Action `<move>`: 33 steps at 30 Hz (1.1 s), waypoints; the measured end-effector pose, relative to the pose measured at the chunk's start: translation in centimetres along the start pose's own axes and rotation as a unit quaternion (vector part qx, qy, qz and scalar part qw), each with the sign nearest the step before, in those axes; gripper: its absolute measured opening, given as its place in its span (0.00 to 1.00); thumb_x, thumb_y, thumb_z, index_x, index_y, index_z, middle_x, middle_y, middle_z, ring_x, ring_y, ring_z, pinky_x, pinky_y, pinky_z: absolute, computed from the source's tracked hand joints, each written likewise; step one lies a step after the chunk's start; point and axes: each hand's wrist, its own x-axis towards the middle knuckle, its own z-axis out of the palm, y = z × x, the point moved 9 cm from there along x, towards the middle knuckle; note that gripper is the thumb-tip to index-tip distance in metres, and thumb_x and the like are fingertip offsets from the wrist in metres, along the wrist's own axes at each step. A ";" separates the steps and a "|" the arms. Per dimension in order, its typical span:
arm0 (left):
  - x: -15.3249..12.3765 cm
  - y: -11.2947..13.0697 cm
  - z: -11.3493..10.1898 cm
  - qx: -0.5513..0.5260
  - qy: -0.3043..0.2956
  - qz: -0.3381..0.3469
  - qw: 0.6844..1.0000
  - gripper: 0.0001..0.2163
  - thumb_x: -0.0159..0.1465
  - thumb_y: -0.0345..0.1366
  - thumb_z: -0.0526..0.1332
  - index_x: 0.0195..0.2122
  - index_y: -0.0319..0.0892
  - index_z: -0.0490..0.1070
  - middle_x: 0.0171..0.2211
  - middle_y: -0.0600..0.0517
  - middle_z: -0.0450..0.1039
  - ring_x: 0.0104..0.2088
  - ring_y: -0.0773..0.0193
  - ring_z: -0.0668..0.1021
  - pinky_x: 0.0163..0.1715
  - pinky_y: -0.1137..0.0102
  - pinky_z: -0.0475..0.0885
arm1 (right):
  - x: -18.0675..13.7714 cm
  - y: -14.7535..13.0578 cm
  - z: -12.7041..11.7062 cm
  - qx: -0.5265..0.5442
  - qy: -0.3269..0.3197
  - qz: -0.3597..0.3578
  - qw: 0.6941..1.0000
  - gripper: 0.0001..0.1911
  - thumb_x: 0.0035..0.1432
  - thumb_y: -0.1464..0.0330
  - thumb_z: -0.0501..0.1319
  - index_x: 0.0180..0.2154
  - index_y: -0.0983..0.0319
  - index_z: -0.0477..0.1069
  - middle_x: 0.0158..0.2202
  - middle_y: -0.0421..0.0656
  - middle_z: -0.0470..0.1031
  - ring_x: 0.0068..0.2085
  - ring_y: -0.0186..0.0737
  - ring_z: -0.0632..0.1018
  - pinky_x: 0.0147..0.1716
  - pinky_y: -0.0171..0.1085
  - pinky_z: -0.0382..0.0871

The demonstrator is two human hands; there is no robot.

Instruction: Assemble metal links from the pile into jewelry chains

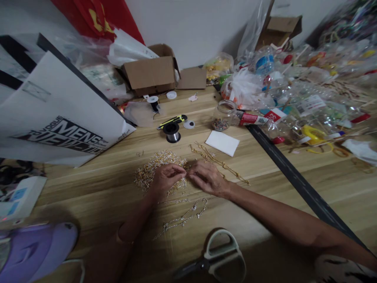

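My left hand (167,177) and my right hand (207,177) meet fingertip to fingertip over a pile of small gold and silver jewellery pieces (153,167) on the wooden table (103,188). Both hands are closed in a pinch on a tiny piece too small to name. Gold chains (219,162) lie just beyond my right hand. A silver beaded chain (184,215) lies between my forearms, close to me. Scissors with pale handles (219,257) rest at the table's near edge.
A wire spool (172,133), a yellow-black cutter (172,121), a white card (222,143) and a glass jar of beads (223,115) sit behind the pile. A large white bag (55,118) stands left. Cardboard boxes (150,72) stand at the back. Plastic clutter (309,90) fills the right.
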 end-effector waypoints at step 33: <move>0.0 0.1 0.0 -0.002 -0.002 0.013 1.000 0.04 0.50 0.30 0.68 0.27 0.38 0.75 0.27 0.50 0.77 0.30 0.64 0.78 0.34 0.71 0.73 | 0.0 0.1 0.1 -0.001 -0.002 0.005 1.000 0.03 0.61 0.72 0.54 0.36 0.62 0.66 0.33 0.44 0.72 0.35 0.37 0.71 0.35 0.38 0.66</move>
